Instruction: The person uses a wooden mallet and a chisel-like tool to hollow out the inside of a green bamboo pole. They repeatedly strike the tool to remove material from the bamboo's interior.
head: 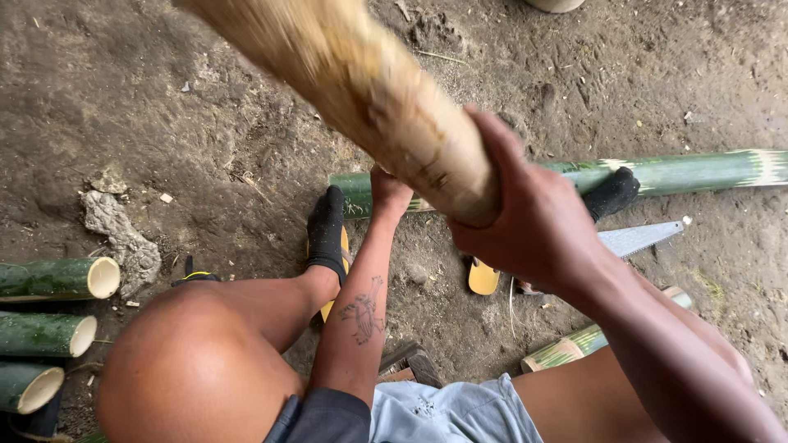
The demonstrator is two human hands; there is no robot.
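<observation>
Bamboo work, item by item. Right hand [538,226]: closed around the butt of a pale wooden club [361,86], raised and blurred above everything else. Left hand [388,193]: reaching down below the club, resting on the near end of a long green bamboo pole [673,171]; the club hides the fingers, so I cannot tell how tightly it grips. Pole: flat on the dirt floor, running away to the right of both hands, pinned under my black-socked feet in yellow sandals [484,277]. Handsaw [639,238]: on the ground just right of my right hand. Cut bamboo sections [57,279]: stacked well to the left of my left hand. Step judged in hand: a striking stroke at the pole end. Next move calls for steadying the pole and keeping the lower fingers out from under the club.
</observation>
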